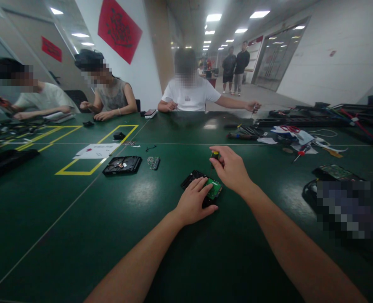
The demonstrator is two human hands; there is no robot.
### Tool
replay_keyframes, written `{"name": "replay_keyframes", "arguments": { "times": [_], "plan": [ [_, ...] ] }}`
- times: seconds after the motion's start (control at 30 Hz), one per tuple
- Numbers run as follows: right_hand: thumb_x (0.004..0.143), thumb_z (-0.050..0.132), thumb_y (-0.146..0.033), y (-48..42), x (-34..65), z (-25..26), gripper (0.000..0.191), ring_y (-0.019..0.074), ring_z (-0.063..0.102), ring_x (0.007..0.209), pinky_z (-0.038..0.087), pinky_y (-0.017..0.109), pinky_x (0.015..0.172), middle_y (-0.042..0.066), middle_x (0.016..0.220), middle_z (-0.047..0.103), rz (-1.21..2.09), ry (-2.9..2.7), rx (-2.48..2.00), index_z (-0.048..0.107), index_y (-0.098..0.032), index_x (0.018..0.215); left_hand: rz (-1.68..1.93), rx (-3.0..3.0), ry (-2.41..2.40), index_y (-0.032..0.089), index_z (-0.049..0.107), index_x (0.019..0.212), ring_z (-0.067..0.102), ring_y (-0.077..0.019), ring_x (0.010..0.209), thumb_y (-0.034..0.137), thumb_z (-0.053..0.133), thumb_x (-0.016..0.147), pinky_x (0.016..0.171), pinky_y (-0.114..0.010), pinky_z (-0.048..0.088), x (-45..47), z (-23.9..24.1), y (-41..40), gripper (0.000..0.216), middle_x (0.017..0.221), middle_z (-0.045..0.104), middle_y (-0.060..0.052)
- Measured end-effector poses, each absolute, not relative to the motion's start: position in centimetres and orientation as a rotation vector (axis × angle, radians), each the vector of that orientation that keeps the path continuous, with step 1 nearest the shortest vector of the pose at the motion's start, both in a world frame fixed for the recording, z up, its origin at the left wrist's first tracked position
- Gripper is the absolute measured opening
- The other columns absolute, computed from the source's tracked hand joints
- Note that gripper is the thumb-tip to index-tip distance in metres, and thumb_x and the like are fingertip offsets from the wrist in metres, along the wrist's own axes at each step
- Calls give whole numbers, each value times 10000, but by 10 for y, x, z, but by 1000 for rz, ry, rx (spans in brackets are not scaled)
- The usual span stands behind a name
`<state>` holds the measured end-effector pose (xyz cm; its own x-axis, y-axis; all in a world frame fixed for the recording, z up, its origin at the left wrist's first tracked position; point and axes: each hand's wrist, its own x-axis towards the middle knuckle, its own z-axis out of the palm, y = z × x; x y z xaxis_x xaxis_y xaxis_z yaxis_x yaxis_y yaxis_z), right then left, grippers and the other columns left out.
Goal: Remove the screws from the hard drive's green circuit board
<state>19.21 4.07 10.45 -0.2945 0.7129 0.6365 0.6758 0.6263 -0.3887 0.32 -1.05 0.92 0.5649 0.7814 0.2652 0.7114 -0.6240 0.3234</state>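
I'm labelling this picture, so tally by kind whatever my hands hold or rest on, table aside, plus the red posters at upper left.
Black device with a green circuit board, under the left hand: 1
Yellow-topped tool, in the right hand: 1
Red posters: 2
Total: 4

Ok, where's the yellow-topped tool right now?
In the head view, right of centre, the yellow-topped tool is held in the right hand, shown just above the green circuit board that the left hand rests on.
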Motion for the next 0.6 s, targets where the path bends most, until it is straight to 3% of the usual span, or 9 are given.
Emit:
{"name": "replay_keyframes", "arguments": {
  "times": [0.27, 0.47, 0.6],
  "plan": [
    [977, 601, -308, 40, 192, 104, 192, 234, 649, 913, 520, 391, 823, 97, 1147, 655, 88, -2022, -1130, 672, -246, 1144, 592, 2598, 1248, 218, 489, 1499, 315, -341, 1541, 630, 649, 898, 1267, -531, 260, 3, 10, -10, 746, 1653, 371, -126],
    [962, 568, -218, 41, 193, 106, 265, 223, 655, 854, 510, 378, 798, 90, 1117, 716, 137, -2002, -1167, 640, -217, 1217, 581, 2615, 1261, 203, 489, 1507, 326, -329, 1537, 649, 645, 896, 1274, -503, 253, 3, 9, -10, 773, 1648, 381, -125],
    [956, 581, -226, 40, 193, 106, 239, 230, 650, 921, 507, 382, 852, 95, 1106, 686, 111, -2005, -1177, 652, -211, 1184, 581, 2619, 1270, 198, 490, 1510, 323, -329, 1537, 643, 651, 895, 1273, -501, 257, 3, 8, -10, 775, 1646, 385, -122]
  ]
}}
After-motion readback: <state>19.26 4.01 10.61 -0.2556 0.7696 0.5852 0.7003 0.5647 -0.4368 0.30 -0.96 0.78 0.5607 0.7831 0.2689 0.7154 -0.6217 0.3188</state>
